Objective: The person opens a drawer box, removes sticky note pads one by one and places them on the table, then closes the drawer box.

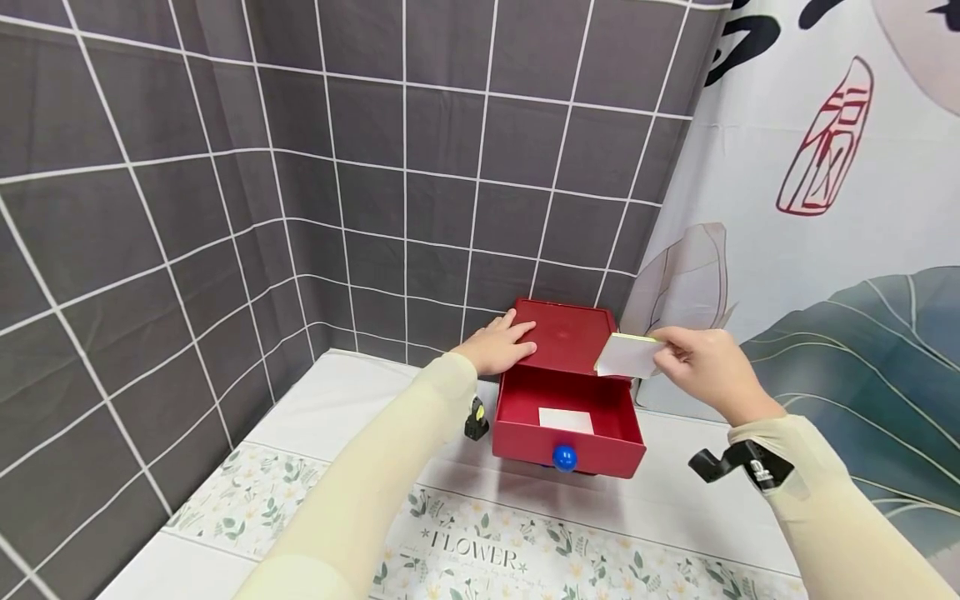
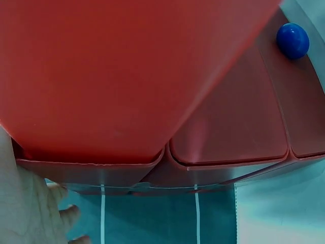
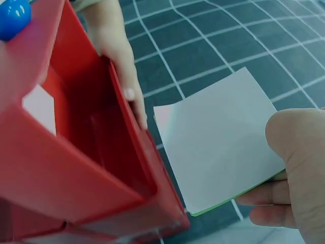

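Note:
A red drawer box (image 1: pixel 573 337) stands at the back with its drawer (image 1: pixel 532 446) pulled out, a round blue knob (image 1: pixel 565 458) on the front. One white piece of paper (image 1: pixel 555 419) lies inside the drawer. My left hand (image 1: pixel 497 343) rests on the left side of the box top, fingers spread. Right of the box, my right hand (image 1: pixel 701 367) pinches a white notepad (image 3: pixel 218 142) with a yellow-green edge between thumb and fingers. The notepad is held up beside the box top, above the drawer's level.
A black strap with a small device (image 1: pixel 476 419) shows by my left wrist. The white table bears a floral cloth band (image 1: pixel 480 542) in front of the drawer. Dark grid-patterned curtain (image 1: pixel 442 208) hangs behind and left; a printed white curtain (image 1: pixel 750 167) hangs on the right.

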{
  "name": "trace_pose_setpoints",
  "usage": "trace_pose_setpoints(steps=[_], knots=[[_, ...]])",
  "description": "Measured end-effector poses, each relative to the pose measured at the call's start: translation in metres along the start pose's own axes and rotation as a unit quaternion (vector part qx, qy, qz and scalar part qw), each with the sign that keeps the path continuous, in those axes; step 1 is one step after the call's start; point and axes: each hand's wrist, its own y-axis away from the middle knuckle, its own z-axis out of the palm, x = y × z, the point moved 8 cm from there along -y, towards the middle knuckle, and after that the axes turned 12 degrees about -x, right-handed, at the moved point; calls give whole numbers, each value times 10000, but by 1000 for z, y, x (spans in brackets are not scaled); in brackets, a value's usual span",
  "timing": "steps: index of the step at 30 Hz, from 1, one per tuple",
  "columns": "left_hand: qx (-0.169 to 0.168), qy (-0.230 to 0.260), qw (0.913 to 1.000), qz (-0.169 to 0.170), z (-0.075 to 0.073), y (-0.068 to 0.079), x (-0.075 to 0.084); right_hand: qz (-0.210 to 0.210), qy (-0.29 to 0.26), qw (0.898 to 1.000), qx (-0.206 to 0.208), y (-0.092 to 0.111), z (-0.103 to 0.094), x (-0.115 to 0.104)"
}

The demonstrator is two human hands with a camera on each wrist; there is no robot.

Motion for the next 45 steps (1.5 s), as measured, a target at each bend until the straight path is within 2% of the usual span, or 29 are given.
trace_pose_setpoints(steps=[4, 10, 13, 19, 23, 29, 34, 45], knots=[[-22, -447, 9988, 221, -3, -1, 4, 325, 117, 9993, -108, 8, 2, 17], [-120, -1064, 9884, 1081, -6, 4, 22, 810, 206, 9962, -230, 25, 7, 43], [-171, -1170, 9846, 1284, -5, 5, 26, 1000, 189, 9947, -165, 33, 9, 55], [-311, -1161, 9853, 1217, -4, 4, 27, 1538, -18, 9867, -520, 47, 19, 74], [-424, -1050, 9851, 1296, -4, 1, 33, 1738, -122, 9804, -918, 56, 37, 84], [-589, -1324, 9811, 1281, 0, -4, 37, 2166, -349, 9662, -1355, 76, 67, 100], [-581, -1454, 9792, 1293, 1, -3, 34, 2169, -397, 9649, -1427, 92, 91, 107], [-473, -1269, 9812, 1376, 1, 0, 34, 2239, -417, 9601, -1621, 113, 142, 103]])
